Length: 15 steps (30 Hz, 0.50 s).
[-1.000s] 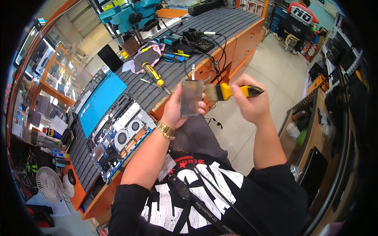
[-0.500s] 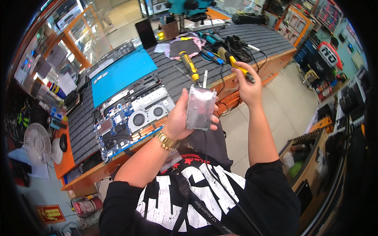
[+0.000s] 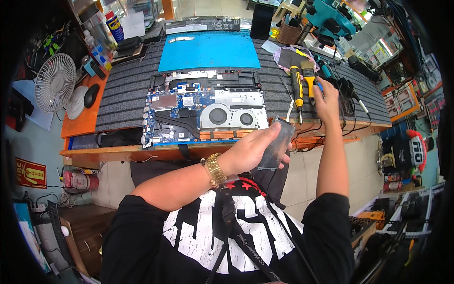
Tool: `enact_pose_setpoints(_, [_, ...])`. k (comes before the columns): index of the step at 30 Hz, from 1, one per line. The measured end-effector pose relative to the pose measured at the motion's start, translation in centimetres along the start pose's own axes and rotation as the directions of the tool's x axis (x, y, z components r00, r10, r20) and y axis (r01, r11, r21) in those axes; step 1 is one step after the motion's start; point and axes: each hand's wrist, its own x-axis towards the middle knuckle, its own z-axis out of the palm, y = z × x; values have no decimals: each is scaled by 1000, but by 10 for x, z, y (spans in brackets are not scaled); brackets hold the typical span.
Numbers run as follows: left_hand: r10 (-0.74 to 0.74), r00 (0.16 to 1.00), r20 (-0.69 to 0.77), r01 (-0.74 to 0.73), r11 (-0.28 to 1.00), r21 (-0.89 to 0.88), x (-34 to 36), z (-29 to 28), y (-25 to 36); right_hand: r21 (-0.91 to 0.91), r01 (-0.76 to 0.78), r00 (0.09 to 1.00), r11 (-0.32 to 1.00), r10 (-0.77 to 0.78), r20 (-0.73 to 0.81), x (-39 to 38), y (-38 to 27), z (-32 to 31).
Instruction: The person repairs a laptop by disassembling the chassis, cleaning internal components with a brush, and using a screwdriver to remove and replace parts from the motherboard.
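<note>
My left hand [image 3: 257, 149] grips a thin dark metal rectangle [image 3: 279, 144] with bracket tabs, a short white ribbon strip [image 3: 290, 109] at its top, just beyond the bench's near edge. My right hand [image 3: 326, 102] holds a yellow-and-black paintbrush [image 3: 308, 75] by its handle, its bristles at the bench top beside a yellow-and-black screwdriver [image 3: 297, 87]. An opened laptop base [image 3: 205, 109], showing a blue circuit board, two fans and copper heat pipes, lies left of my hands. Behind it are a blue mat [image 3: 208, 52] and a long black battery [image 3: 203, 25].
On the ridged bench [image 3: 118, 104] are a cloth [image 3: 288, 59], cables, small tools and a teal microscope [image 3: 331, 19]. A white fan [image 3: 55, 83] stands at left, a cable-fringed drawer front [image 3: 104, 155] runs below. Another person [image 3: 411, 151] sits far right.
The view has swung left. My right hand has lowered the brush from in the air to the bench beside the screwdriver. My left hand has tilted the metal rectangle more edge-on.
</note>
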Motion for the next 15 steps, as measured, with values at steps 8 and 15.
enact_pose_setpoints(8, [284, 959, 18, -283, 944, 171, 15, -11, 8, 773, -615, 788, -155, -150, 597, -102, -102, -54])
enact_pose_setpoints(15, [133, 990, 39, -136, 988, 69, 16, -9, 12, 433, -522, 834, -735, -332, 440, -141, -185, -30])
